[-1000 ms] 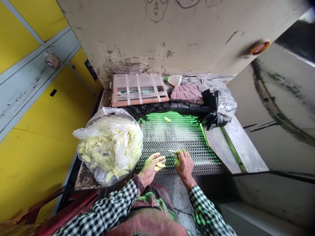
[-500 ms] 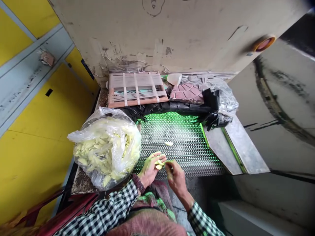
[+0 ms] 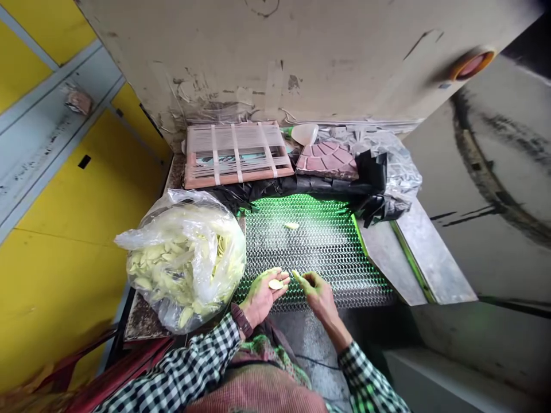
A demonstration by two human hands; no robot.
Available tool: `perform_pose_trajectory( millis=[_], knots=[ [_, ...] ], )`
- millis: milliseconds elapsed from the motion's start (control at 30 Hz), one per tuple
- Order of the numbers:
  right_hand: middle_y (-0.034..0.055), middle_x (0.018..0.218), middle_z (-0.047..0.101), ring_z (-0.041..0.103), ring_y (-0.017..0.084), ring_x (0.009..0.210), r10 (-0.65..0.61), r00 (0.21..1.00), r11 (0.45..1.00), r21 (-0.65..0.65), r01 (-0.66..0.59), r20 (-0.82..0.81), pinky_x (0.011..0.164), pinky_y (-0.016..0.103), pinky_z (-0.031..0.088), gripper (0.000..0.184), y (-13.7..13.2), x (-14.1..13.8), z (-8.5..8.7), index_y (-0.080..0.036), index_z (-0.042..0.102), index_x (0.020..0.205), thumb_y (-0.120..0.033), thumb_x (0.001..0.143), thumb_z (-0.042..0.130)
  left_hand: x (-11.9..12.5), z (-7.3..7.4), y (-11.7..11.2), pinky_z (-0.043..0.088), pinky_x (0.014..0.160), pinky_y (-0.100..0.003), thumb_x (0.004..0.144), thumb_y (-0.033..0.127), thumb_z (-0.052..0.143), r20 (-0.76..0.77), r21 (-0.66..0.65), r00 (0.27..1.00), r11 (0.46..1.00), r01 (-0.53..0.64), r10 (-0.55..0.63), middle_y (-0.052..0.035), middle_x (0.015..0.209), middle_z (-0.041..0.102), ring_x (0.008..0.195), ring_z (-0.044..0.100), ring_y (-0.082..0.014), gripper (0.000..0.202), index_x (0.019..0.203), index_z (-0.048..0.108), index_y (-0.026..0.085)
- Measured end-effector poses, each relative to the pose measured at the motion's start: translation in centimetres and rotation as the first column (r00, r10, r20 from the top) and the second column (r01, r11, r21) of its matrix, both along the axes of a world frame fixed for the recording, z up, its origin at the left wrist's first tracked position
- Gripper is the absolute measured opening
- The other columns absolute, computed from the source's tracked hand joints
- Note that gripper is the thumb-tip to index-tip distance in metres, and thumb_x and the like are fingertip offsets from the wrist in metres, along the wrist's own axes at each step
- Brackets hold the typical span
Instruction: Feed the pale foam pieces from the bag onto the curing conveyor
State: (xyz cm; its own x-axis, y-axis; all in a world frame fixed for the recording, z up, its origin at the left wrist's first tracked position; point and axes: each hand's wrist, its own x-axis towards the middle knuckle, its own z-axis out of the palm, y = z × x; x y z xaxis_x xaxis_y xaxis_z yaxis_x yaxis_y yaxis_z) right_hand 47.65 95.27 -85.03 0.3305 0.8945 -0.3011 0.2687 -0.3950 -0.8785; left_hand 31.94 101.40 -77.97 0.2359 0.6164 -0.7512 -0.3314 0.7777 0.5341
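Note:
My left hand (image 3: 262, 295) is turned palm up over the near edge of the metal mesh belt (image 3: 310, 246), its fingers slightly curled, cradling a flat pale yellow oval piece (image 3: 275, 284). To the right, my right hand (image 3: 319, 295) pinches another pale yellow oval piece (image 3: 295, 275) between thumb and fingertips, just above the mesh. Farther along the belt lies a single oval piece (image 3: 291, 225), bathed in green-white light. Left of the belt stands a clear plastic bag (image 3: 204, 212) filled with many similar pieces (image 3: 157, 261).
Behind the belt lie a wooden frame wrapped in white strips (image 3: 239, 152), a reddish patterned block (image 3: 327, 159), a white cup (image 3: 305, 134) and black plastic (image 3: 301, 184). Metal plates (image 3: 396, 261) flank the belt's right side. A round orange-rimmed button (image 3: 472, 66) sits on the upright panel.
The loose oval piece has travelled away from me along the belt. My right hand has drawn right from my left palm with one piece, and fewer pieces show in that palm.

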Motion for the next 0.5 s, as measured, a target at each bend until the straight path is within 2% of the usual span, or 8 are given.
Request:
perform_pose_trajectory(
  millis=[67,100,167,233,300,333,400,500],
  knots=[
    [0.0025,0.072,0.067,0.059,0.021,0.067,0.007,0.984,0.989,-0.149,0.020,0.179,0.060,0.030,0.036,0.045,0.5,1.4,0.2,-0.022,0.068,0.088,-0.064,0.096,0.055,0.0,0.0,0.0,0.059,0.095,-0.035,0.100,0.016,0.058,-0.021,-0.017,1.000,1.000,0.002,-0.003,-0.0198,0.118,0.073,0.103,0.075,-0.0238,0.016,0.114,0.063,0.010],
    [0.0035,0.076,0.069,0.060,0.021,0.069,0.006,0.962,0.987,-0.157,0.038,0.272,0.061,0.030,0.035,0.041,0.7,1.8,0.4,-0.022,0.069,0.096,-0.060,0.098,0.054,0.0,0.0,0.0,0.059,0.095,-0.035,0.100,0.016,0.057,-0.023,-0.021,1.000,1.000,0.003,-0.004,-0.0196,0.119,0.073,0.104,0.075,-0.0239,0.017,0.114,0.063,0.010],
    [0.0048,0.086,0.071,0.062,0.022,0.074,0.003,0.932,0.999,-0.041,0.013,0.362,0.064,0.031,0.037,0.033,0.5,1.7,1.1,-0.022,0.067,0.112,-0.049,0.101,0.052,0.1,0.0,-0.1,0.058,0.093,-0.034,0.100,0.016,0.057,-0.014,-0.026,1.000,1.000,0.004,-0.005,-0.0186,0.117,0.073,0.102,0.075,-0.0232,0.016,0.114,0.064,0.010],
    [0.0049,0.095,0.071,0.064,0.020,0.078,0.106,0.949,0.978,0.143,-0.154,0.297,0.069,0.030,0.042,0.026,0.0,0.4,1.9,-0.022,0.065,0.118,-0.039,0.102,0.053,0.4,0.0,-0.3,0.058,0.087,-0.030,0.099,0.017,0.058,0.020,-0.005,1.000,1.000,0.002,-0.002,-0.0153,0.110,0.074,0.094,0.074,-0.0200,0.014,0.109,0.066,0.011],
    [0.0056,0.108,0.070,0.066,0.018,0.086,0.249,0.943,0.906,0.290,-0.307,0.221,0.074,0.029,0.046,0.020,-0.6,-1.4,2.3,-0.024,0.066,0.114,-0.033,0.101,0.054,0.6,-0.1,-0.4,0.055,0.077,-0.025,0.097,0.016,0.061,0.062,0.031,0.998,1.000,-0.002,0.001,-0.0101,0.100,0.074,0.082,0.071,-0.0149,0.010,0.102,0.068,0.012],
    [0.0061,0.113,0.069,0.067,0.018,0.090,0.281,0.939,0.879,0.338,-0.336,0.200,0.076,0.029,0.047,0.017,-0.8,-2.2,2.3,-0.024,0.067,0.110,-0.031,0.101,0.055,0.7,-0.1,-0.5,0.053,0.073,-0.023,0.096,0.016,0.062,0.080,0.043,0.997,0.999,-0.003,-0.001,-0.0080,0.096,0.073,0.078,0.068,-0.0130,0.008,0.099,0.069,0.013],
    [0.0067,0.115,0.069,0.067,0.019,0.092,0.242,0.958,0.876,0.389,-0.283,0.152,0.077,0.028,0.048,0.015,-1.1,-3.2,2.0,-0.023,0.067,0.103,-0.030,0.101,0.054,0.8,-0.1,-0.5,0.051,0.069,-0.022,0.095,0.016,0.062,0.093,0.035,0.996,0.999,0.006,-0.009,-0.0066,0.092,0.072,0.074,0.065,-0.0118,0.008,0.096,0.070,0.013],
    [0.0037,0.091,0.069,0.064,0.018,0.079,0.106,0.994,0.927,0.358,-0.110,0.030,0.072,0.028,0.048,0.017,-1.0,-3.0,1.3,-0.022,0.064,0.092,-0.033,0.100,0.055,0.8,-0.1,-0.4,0.054,0.075,-0.025,0.094,0.019,0.064,0.072,-0.009,0.997,1.000,0.023,-0.023,-0.0109,0.101,0.074,0.081,0.068,-0.0155,0.010,0.099,0.069,0.012]
  ],
)
